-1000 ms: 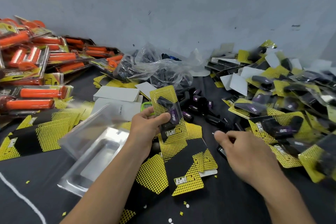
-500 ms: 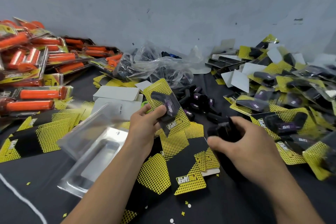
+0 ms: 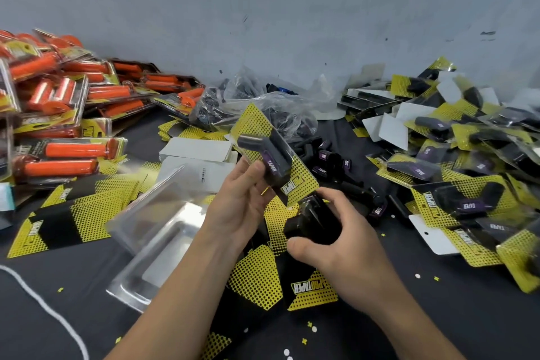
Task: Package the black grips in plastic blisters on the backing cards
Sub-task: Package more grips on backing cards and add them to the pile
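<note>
My left hand [image 3: 239, 202] holds up a yellow-and-black backing card [image 3: 295, 181] with a black grip in a clear blister [image 3: 268, 155] on it, tilted toward the wall. Just below it, my right hand [image 3: 336, 242] is closed around a loose black grip [image 3: 314, 222], touching the card's lower edge. More loose black grips [image 3: 330, 161] with purple labels lie on the table behind my hands. Flat backing cards [image 3: 301, 286] lie under my forearms.
A heap of packaged black grips [image 3: 455, 172] fills the right side. Packs of orange grips [image 3: 64, 114] are stacked at the left. Large clear blister trays [image 3: 157, 231] lie left of my left arm. A plastic bag [image 3: 263, 108] sits against the wall.
My right hand picked a black grip from the loose pile and brought it left, under the card. My left hand raised the carded grip slightly.
</note>
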The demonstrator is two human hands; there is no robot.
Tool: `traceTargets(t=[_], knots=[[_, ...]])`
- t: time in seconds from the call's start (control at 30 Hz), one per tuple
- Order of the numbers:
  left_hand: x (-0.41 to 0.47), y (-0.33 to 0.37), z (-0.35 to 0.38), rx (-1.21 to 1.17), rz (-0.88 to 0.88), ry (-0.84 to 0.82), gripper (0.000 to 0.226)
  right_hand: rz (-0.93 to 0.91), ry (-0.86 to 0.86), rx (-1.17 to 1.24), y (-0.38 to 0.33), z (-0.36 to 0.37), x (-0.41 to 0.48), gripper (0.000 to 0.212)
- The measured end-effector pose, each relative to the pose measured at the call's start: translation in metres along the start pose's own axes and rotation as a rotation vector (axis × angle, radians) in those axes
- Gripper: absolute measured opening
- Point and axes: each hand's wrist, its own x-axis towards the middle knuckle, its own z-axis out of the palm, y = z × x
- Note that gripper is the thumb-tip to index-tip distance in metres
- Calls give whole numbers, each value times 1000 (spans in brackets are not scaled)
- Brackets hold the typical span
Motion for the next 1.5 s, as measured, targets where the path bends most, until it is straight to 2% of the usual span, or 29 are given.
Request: traceTargets(t=[0.13, 0.3, 0.43, 0.6, 0.77, 1.03, 1.23, 1.37, 1.5], knots=[[-4, 1, 6, 107, -21, -59, 34, -63, -13, 10, -1, 2, -2, 56], [-8, 1, 12, 85, -53, -78, 45, -80, 5, 27, 0, 1, 0, 46], [-9, -1, 15, 67, -87, -19, 63, -85, 25, 38, 2, 0, 2, 43], [-10, 3, 19, 53, -73, -34, 86, -83, 22, 44, 3, 0, 4, 40], [-9, 0, 18, 58, -53, 0, 64, -70, 26, 45, 4, -1, 5, 42], [-7, -5, 15, 64, -85, -3, 62, -21, -18, 128, 3, -7, 6, 39], [-5, -8, 14, 57, -68, -26, 53, -12, -3, 132, 4, -5, 5, 38], [-4, -8, 15, 57, -72, 8, 71, -17, 33, 142, 4, -2, 5, 39], [-4, -10, 14, 63, -63, -1, 63, -20, 50, 151, 5, -1, 4, 38]])
